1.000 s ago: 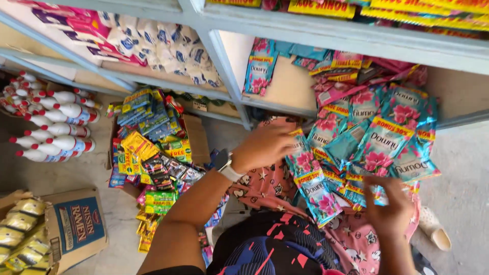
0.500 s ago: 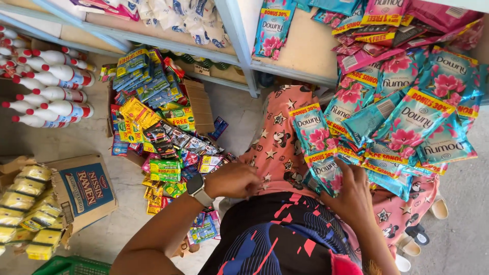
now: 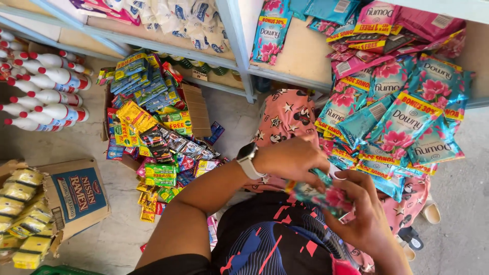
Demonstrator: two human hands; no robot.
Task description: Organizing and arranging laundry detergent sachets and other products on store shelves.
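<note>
Pale blue metal frames the shelf, its boards raw and tan. Below its right bay, a glossy heap of teal and pink flowered sachets spills across the person's patterned lap. Left of the shelf post, crinkly foil packets fan over flattened cardboard on the concrete floor. Under the shelf, both hands grip one teal sachet: left hand pinching above, right hand cupping below.
</note>
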